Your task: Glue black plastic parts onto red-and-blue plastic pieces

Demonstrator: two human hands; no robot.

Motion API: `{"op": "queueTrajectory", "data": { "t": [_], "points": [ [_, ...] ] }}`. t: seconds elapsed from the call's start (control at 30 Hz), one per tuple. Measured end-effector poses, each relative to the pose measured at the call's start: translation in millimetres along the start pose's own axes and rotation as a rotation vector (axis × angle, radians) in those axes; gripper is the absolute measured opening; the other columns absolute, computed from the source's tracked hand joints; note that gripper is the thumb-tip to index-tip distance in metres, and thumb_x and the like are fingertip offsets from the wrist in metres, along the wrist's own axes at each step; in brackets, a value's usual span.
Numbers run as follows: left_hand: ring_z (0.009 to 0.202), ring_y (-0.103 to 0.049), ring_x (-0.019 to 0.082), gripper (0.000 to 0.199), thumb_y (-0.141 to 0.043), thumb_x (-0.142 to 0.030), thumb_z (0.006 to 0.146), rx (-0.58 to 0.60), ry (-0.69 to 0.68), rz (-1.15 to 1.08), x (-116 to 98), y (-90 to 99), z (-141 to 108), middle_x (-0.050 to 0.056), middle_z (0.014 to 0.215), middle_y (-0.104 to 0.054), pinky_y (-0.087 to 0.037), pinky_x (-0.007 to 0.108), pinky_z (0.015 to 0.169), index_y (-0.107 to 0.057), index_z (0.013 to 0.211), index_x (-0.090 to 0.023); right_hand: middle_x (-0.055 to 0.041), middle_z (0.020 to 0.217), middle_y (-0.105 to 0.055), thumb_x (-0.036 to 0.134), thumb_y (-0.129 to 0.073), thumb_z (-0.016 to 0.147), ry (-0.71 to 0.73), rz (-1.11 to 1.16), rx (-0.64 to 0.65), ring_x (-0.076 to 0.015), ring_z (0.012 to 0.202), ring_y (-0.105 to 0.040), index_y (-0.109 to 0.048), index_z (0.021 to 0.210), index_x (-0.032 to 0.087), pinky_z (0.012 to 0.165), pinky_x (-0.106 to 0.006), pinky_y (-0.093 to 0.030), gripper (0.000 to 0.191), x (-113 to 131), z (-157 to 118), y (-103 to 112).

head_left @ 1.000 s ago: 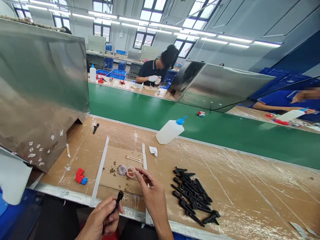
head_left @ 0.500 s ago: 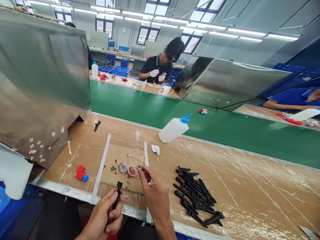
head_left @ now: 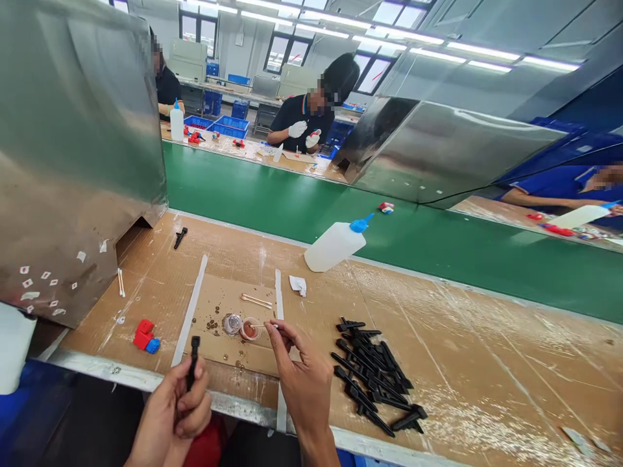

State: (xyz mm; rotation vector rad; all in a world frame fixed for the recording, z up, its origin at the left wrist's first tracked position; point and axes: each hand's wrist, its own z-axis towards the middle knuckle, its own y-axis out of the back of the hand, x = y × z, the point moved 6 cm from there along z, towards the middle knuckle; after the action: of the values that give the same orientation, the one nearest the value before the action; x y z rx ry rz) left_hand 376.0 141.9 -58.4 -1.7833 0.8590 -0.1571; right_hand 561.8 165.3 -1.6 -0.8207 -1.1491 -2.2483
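My left hand (head_left: 178, 405) pinches a small black plastic part (head_left: 195, 360) upright, near the table's front edge. Between thumb and fingers of my right hand (head_left: 304, 379) is a cotton swab (head_left: 261, 325), its far end over a small round cup of reddish-brown liquid (head_left: 250, 329). Touching that cup on the left is its clear lid or a second small dish (head_left: 232, 323). Both sit on a stained cardboard sheet (head_left: 209, 350) taped along its sides. Behind them lie more cotton swabs (head_left: 256, 301).
Black parts (head_left: 372, 370) are heaped to the right. A white squeeze bottle (head_left: 333, 246) and crumpled tissue (head_left: 298, 285) lie behind. At left are a red-and-blue piece (head_left: 146, 336), a lone black part (head_left: 180, 238) and a metal panel (head_left: 82, 162). Co-workers (head_left: 306, 120) sit beyond the green belt (head_left: 253, 185).
My left hand has moved left with the black part, away from the cups. My right hand keeps the swab at the cup. The whole view has shifted slightly, and a red-and-white piece on the belt sits further left.
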Motion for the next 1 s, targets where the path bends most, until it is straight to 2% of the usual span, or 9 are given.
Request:
{"op": "queueTrajectory", "data": {
  "t": [0.1, 0.23, 0.5, 0.67, 0.8, 0.9, 1.0],
  "points": [
    [0.043, -0.012, 0.004, 0.027, -0.055, -0.039, 0.092, -0.074, -0.074, 0.025, -20.1, 0.6, -14.1, -0.01, 0.055, -0.022, -0.018, 0.022, 0.045, -0.054, 0.077, -0.017, -0.0019, 0.088, -0.073, 0.032, -0.062, 0.092, 0.017, -0.003, -0.002, -0.0142, 0.071, -0.065, -0.07, 0.099, 0.021, 0.069, -0.025, -0.051, 0.016, -0.1, -0.4, 1.0],
    [0.043, -0.011, 0.004, 0.027, -0.053, -0.039, 0.093, -0.121, -0.084, 0.054, -23.5, 4.6, -19.3, -0.01, 0.056, -0.022, -0.017, 0.022, 0.044, -0.054, 0.078, -0.017, -0.0007, 0.085, -0.072, 0.032, -0.062, 0.092, 0.034, -0.007, -0.012, -0.0135, 0.067, -0.063, -0.07, 0.098, 0.021, 0.068, -0.025, -0.05, 0.014, 1.1, 0.2, 1.8],
    [0.043, -0.011, 0.004, 0.029, -0.047, -0.038, 0.096, -0.097, -0.068, 0.071, -12.8, 6.6, -14.6, -0.01, 0.055, -0.023, -0.015, 0.022, 0.045, -0.055, 0.079, -0.016, -0.0016, 0.091, -0.073, 0.031, -0.06, 0.094, 0.024, 0.01, 0.006, -0.0136, 0.072, -0.064, -0.07, 0.101, 0.021, 0.071, -0.026, -0.051, 0.016, -2.3, -2.9, -3.0],
    [0.039, -0.011, 0.003, 0.028, -0.054, -0.042, 0.092, -0.029, 0.011, 0.096, 3.9, 4.3, -4.2, -0.011, 0.051, -0.023, -0.012, 0.02, 0.041, -0.055, 0.079, -0.017, -0.003, 0.095, -0.073, 0.032, -0.059, 0.094, 0.005, 0.029, 0.021, -0.0144, 0.075, -0.064, -0.07, 0.105, 0.021, 0.074, -0.026, -0.05, 0.019, -5.6, -2.3, -7.9],
    [0.038, -0.012, 0.002, 0.029, -0.061, -0.044, 0.086, -0.032, 0.038, 0.12, 16.4, 1.5, 6.6, -0.011, 0.051, -0.025, -0.011, 0.019, 0.04, -0.055, 0.078, -0.016, -0.004, 0.094, -0.073, 0.033, -0.058, 0.095, 0.003, 0.011, 0.05, -0.0146, 0.074, -0.063, -0.071, 0.107, 0.02, 0.07, -0.026, -0.049, 0.021, -2.9, -4.3, -11.9],
    [0.038, -0.012, 0.002, 0.031, -0.061, -0.045, 0.086, -0.025, 0.07, 0.117, 23.7, 3.4, 10.5, -0.011, 0.05, -0.025, -0.011, 0.019, 0.04, -0.056, 0.078, -0.016, -0.0044, 0.096, -0.072, 0.037, -0.057, 0.095, -0.048, 0.009, 0.05, -0.0152, 0.074, -0.062, -0.07, 0.109, 0.02, 0.07, -0.027, -0.049, 0.026, -7.2, -3.2, -6.8],
    [0.038, -0.012, 0.002, 0.031, -0.06, -0.045, 0.087, -0.022, 0.089, 0.099, 26.2, 12.0, 10.5, -0.011, 0.05, -0.026, -0.012, 0.019, 0.039, -0.057, 0.08, -0.016, -0.0072, 0.109, -0.071, 0.041, -0.05, 0.097, -0.12, -0.072, 0.033, -0.0176, 0.084, -0.063, -0.066, 0.119, 0.02, 0.076, -0.029, -0.05, 0.034, -24.6, 14.6, 7.2]
  ]
}}
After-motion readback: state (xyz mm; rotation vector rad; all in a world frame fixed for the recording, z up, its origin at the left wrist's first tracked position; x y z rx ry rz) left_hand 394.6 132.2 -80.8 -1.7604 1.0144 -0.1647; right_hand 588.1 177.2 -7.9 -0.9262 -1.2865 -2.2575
